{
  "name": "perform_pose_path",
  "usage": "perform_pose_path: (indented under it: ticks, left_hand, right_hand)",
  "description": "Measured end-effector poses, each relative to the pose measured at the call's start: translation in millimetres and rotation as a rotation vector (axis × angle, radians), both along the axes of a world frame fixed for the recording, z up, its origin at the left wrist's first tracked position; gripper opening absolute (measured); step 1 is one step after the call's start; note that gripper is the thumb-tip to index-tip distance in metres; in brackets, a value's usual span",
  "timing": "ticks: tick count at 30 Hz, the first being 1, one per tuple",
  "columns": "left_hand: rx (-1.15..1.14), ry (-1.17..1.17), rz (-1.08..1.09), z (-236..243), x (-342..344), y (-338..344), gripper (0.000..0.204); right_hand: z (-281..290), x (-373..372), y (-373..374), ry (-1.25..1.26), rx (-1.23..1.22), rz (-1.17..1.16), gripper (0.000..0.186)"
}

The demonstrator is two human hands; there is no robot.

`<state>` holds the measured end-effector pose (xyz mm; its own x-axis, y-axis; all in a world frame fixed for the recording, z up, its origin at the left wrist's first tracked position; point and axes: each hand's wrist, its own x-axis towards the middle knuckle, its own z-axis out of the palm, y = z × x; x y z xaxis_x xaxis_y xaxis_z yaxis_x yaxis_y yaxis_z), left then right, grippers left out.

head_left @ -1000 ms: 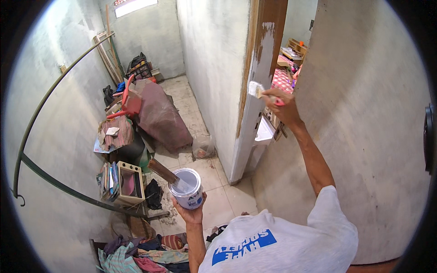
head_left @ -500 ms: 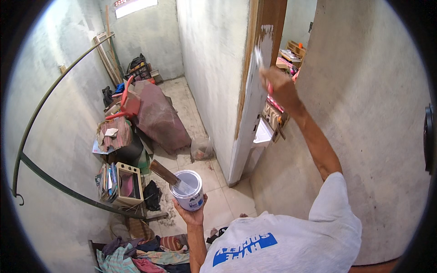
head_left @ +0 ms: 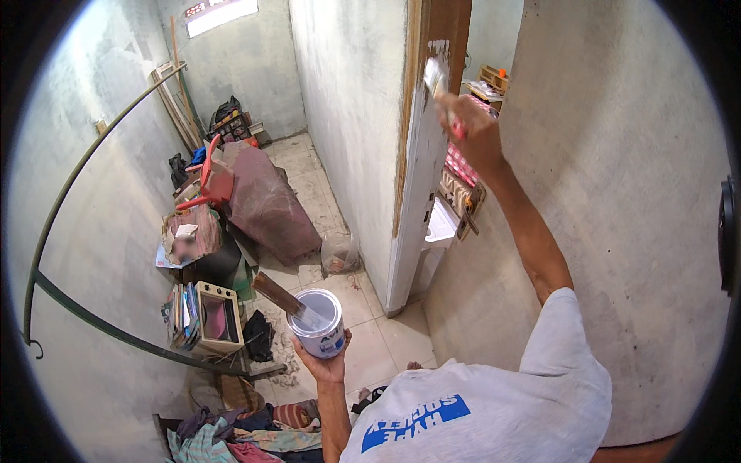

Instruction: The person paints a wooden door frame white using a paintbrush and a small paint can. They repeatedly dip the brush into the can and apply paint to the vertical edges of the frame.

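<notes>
My left hand [head_left: 326, 366] holds an open paint can [head_left: 318, 324] from below, its fingers curved round the base. Inside the can leans a flat wooden stick [head_left: 278, 293], its lower end coated with pale paint. Raised high, my right hand [head_left: 472, 133] is closed round the red handle of a paintbrush [head_left: 436, 75]. The white-coated bristles are at the upper part of the wooden door frame [head_left: 421, 147]. White paint covers the frame below the brush, while brown wood shows above it.
A curved dark metal bar [head_left: 58, 193] arches across the left side. Along the left wall are a small oven [head_left: 218, 315], a red plastic chair [head_left: 216, 181] and a large covered item [head_left: 266, 201]. Clothes [head_left: 255, 432] lie in a heap below. Through the doorway stands a white basin [head_left: 440, 224].
My right hand and the brush have shifted slightly up and left along the door frame. The left hand with the can stays nearly still. The view has turned slightly.
</notes>
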<state>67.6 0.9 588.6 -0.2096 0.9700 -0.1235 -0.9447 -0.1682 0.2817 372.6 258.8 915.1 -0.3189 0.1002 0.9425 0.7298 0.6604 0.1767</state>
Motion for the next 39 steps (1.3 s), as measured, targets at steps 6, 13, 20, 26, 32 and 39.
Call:
perform_pose_path:
  ticks: [6,13,20,26,32,39]
  left_hand:
    - [-0.016,0.004,-0.025,3.3,5.1,2.1,0.079]
    - [-0.023,0.076,-0.013,3.2,10.7,2.7,0.079]
    - [-0.011,0.024,-0.036,5.6,15.7,5.0,0.079]
    - [-0.018,-0.009,-0.022,1.9,11.3,1.8,0.076]
    - [-0.035,-0.023,-0.025,9.6,18.5,5.1,0.078]
    - [-0.041,0.015,-0.028,8.2,18.6,1.9,0.077]
  right_hand:
    - [-107.8,17.5,3.1,-0.301,-0.375,-0.023,0.012]
    - [-28.2,7.2,16.4,-0.025,-0.076,0.089,0.009]
    - [-59.0,18.8,13.1,-0.207,-0.181,-0.119,0.008]
    - [-18.1,19.0,22.2,0.039,-0.371,0.139,0.014]
    - [60.5,15.5,33.5,0.070,0.001,0.056,0.022]
    - [-6.9,-2.6,19.8,-0.299,-0.262,-0.050,0.004]
